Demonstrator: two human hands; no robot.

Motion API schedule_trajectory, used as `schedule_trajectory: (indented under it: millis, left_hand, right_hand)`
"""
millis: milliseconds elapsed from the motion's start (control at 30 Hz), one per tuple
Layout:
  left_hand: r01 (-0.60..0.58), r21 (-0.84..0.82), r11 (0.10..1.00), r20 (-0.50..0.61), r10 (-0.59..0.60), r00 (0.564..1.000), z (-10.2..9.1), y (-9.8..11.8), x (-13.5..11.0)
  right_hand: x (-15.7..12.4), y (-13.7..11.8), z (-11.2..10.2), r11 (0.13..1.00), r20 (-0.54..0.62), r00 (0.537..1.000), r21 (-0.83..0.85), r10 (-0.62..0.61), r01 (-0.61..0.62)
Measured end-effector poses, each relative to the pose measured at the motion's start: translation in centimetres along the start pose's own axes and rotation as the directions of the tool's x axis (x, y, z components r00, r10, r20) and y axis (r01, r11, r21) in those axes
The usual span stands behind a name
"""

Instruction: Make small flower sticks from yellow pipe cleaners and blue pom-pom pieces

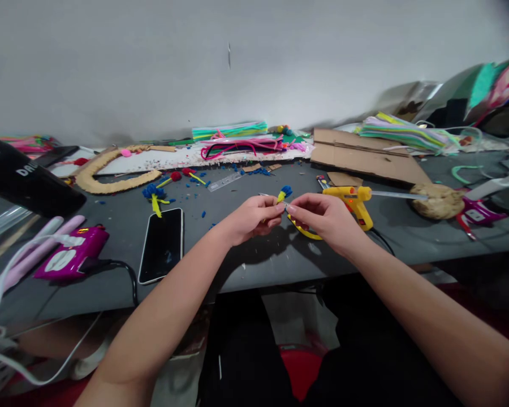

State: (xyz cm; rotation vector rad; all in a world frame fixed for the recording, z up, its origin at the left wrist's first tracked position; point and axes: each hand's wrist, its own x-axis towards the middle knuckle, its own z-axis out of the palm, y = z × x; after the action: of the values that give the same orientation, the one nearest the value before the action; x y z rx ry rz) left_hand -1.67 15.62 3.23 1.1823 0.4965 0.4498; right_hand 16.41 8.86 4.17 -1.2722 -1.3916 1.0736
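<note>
Over the table's front, my left hand (261,216) pinches a small pipe-cleaner flower (284,193) with a blue fuzzy top and a yellow base. My right hand (324,217) meets it, thumb and forefinger pressed together just below the flower; what these fingertips grip is too small to make out. A thin greyish piece pokes out above my left fingers. Below my right hand curves a yellow strip (304,230), partly hidden. A similar blue-and-yellow flower (155,196) lies farther left, at the top of a phone (162,246).
A yellow glue gun (351,200) lies right of my hands, its clear stick reaching a round tan lump (436,200). Cardboard (360,152) and pipe-cleaner bundles (233,130) line the back. Purple glue gun (74,254), black tumbler (23,178) and tan curved piece (85,178) sit left.
</note>
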Motion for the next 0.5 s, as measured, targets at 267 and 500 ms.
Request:
schedule_trajectory:
  millis: [267,500]
  left_hand:
    - [0.018,0.004,1.000,-0.051,-0.018,0.999,0.2,-0.1,0.1]
    - [0.047,-0.043,0.998,-0.104,-0.052,0.993,-0.2,-0.1,0.2]
  right_hand:
    - [0.2,0.1,0.4,0.967,-0.061,0.986,-0.215,-0.152,0.136]
    - [0.3,0.2,-1.4,0.964,-0.003,0.991,-0.232,-0.131,0.127]
